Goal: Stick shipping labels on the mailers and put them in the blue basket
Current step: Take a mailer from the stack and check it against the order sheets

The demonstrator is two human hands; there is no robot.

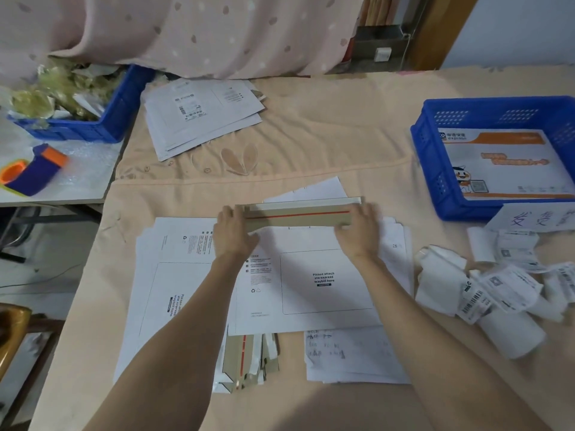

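A white cardboard mailer (311, 293) lies flat in front of me, printed "Please attach sto express waybill here". Its brown flap (295, 217) with a red tear strip stands folded up at the far edge. My left hand (233, 234) grips the flap's left end, and my right hand (357, 228) grips its right end. More flat mailers (168, 275) lie underneath and to the left. Curled shipping labels (497, 287) are heaped at the right. The blue basket (432, 169) at far right holds a white and orange mailer (504, 163).
A pile of labelled mailers (199, 116) lies at the back left. Another blue basket (115, 119) full of crumpled backing paper sits far left beside a purple and orange tape dispenser (34, 172). Handwritten sheets (351, 353) lie near the front edge. A pink curtain (186, 32) hangs behind.
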